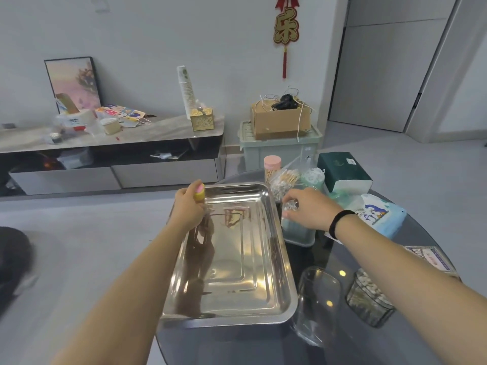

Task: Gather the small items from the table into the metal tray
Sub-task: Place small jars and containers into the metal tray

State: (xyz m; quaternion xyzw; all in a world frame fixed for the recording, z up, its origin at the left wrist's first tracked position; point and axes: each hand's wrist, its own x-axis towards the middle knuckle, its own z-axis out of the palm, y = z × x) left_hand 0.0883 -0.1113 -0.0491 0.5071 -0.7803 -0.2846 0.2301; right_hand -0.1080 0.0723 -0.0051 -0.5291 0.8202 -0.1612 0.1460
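A shiny metal tray (263, 306) lies on the dark glass table with nothing in it. My left hand (188, 209) is over the tray's far left corner, closed around a small yellow and pink item (199, 193). My right hand (307, 208) reaches just right of the tray, fingers pinching a small clear packet (288, 206) above a teal box of cotton swabs (297, 233). Behind it stand a pink-lidded toothpick jar (272, 167), a clear bag of cotton swabs (283, 181) and a round swab tub (312, 177).
A green tissue pack (342, 171) and a blue wipes pack (379, 214) lie at the table's far right. A clear glass container (317, 304) and a dark jar (369, 299) sit near right. A low TV cabinet (110, 143) lines the wall.
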